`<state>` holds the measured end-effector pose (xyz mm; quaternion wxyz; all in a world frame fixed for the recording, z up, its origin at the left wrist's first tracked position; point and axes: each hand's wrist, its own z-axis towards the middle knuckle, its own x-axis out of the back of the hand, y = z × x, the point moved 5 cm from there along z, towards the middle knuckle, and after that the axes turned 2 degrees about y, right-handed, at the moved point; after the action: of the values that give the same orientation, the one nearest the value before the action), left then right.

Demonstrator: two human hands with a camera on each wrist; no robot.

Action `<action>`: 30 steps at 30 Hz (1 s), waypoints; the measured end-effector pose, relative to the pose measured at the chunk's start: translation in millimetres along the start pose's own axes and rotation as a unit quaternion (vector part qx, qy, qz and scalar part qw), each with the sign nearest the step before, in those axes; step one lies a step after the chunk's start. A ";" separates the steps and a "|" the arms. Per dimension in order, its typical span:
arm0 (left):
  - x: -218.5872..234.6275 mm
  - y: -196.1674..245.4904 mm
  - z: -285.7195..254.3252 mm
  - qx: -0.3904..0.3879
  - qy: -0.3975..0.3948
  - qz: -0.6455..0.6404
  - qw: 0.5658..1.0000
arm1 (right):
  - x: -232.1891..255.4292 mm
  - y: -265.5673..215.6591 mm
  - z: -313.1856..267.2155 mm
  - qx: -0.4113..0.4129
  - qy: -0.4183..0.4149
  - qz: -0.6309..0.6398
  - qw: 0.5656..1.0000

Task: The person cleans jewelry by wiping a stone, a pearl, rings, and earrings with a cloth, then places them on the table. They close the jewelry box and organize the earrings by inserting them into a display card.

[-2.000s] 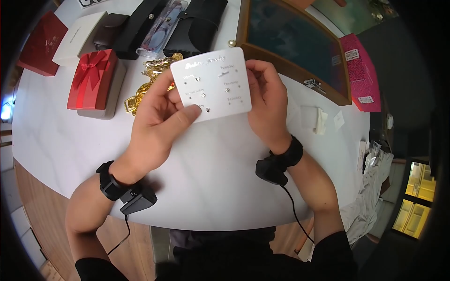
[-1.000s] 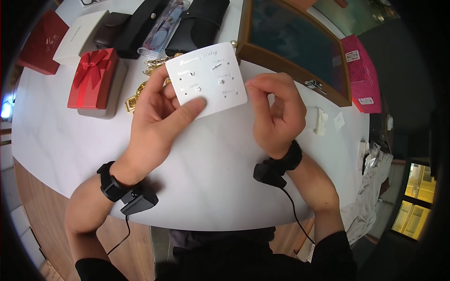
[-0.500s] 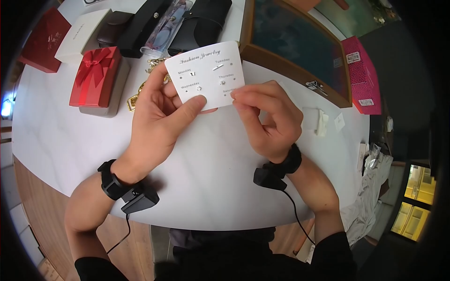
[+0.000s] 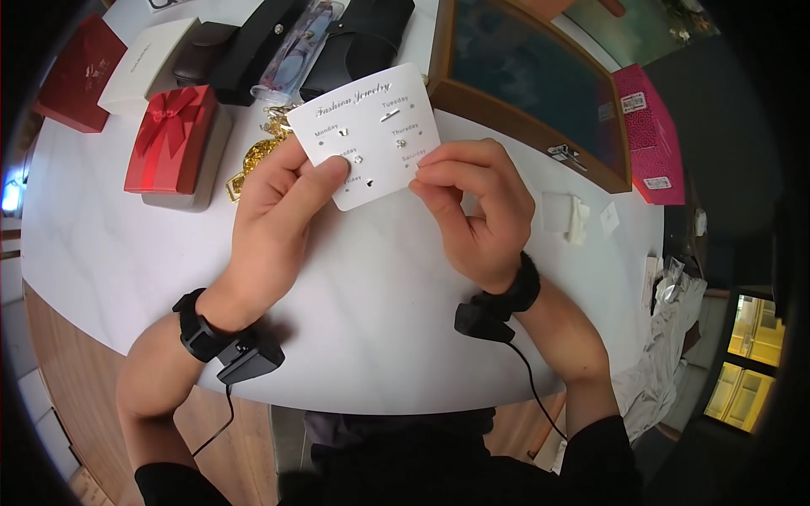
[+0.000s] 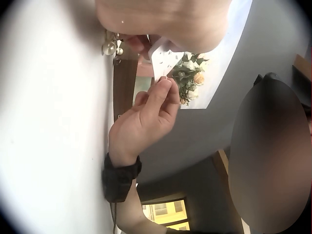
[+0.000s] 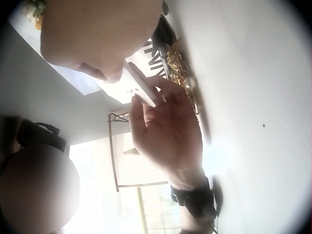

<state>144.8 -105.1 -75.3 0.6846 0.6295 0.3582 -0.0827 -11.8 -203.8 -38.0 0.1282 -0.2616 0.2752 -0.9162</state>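
My left hand (image 4: 278, 215) grips a white earring card (image 4: 384, 148) by its left side, thumb on the front and fingers behind. The card is tilted up above the table and has "Fashion Jewelry" and weekday names printed on it. Several small stud earrings sit in it; the Saturday spot shows bare holes. Thumb and forefinger of my right hand (image 4: 485, 207) are pinched together at the card's lower right edge, by Saturday. A tiny bright bit, seemingly an earring, shows at those fingertips in the right wrist view, mostly hidden. The left wrist view shows the right hand (image 5: 144, 119) touching the card's corner.
Gold jewelry (image 4: 261, 156) lies behind my left hand. A red bowed gift box (image 4: 169, 139), a white box (image 4: 148, 67) and dark glasses cases (image 4: 363, 51) stand at the back left. A wooden glass-lidded case (image 4: 531, 93) stands back right, with pink packaging (image 4: 654, 135) beyond.
My right hand came out from behind the card, moved off to the right with fingertips pinched, then returned to its lower right edge. My left thumb shifted up, uncovering the Friday stud.
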 end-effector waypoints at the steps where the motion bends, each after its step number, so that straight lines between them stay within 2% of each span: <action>1: 3.2 -1.0 0.0 -0.002 -0.005 0.039 0.999 | -0.2 0.4 0.3 -0.010 -0.004 -0.003 1.000; 3: 2.1 -1.2 -1.1 -0.005 -0.008 0.079 0.997 | -1.2 -0.3 0.7 0.014 0.002 -0.006 1.000; 5: -4.4 0.4 -1.5 -0.023 0.043 0.067 0.997 | -0.4 -0.7 1.2 0.038 0.010 -0.013 0.999; 7: 1.0 -0.9 -1.3 -0.021 0.038 0.090 0.995 | -4.7 -4.2 2.1 0.086 -0.027 -0.001 0.996; 11: 5.1 1.3 -0.5 -0.030 0.054 0.132 0.989 | -10.1 -4.9 0.5 0.079 -0.050 0.012 0.996; 14: 4.3 0.5 -0.7 -0.036 0.065 0.134 0.988 | -10.8 -7.1 2.0 0.045 -0.070 0.018 0.996; 16: 7.8 0.1 -0.8 -0.030 0.061 0.145 0.987 | -11.6 -4.5 2.1 -0.016 -0.081 0.025 0.996; 23: 0.5 4.8 -3.2 -0.055 0.051 0.150 0.986 | -13.5 4.6 -3.3 -0.018 -0.086 0.051 0.995; 30: -2.5 3.0 -6.5 -0.070 0.049 0.162 0.983 | -17.3 13.9 -10.5 -0.115 -0.059 0.082 0.988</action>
<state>142.2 -99.4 -71.0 0.7125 0.6334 0.2894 0.0858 -1.9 -204.0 -60.5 0.1880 -0.3051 0.3914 -0.8476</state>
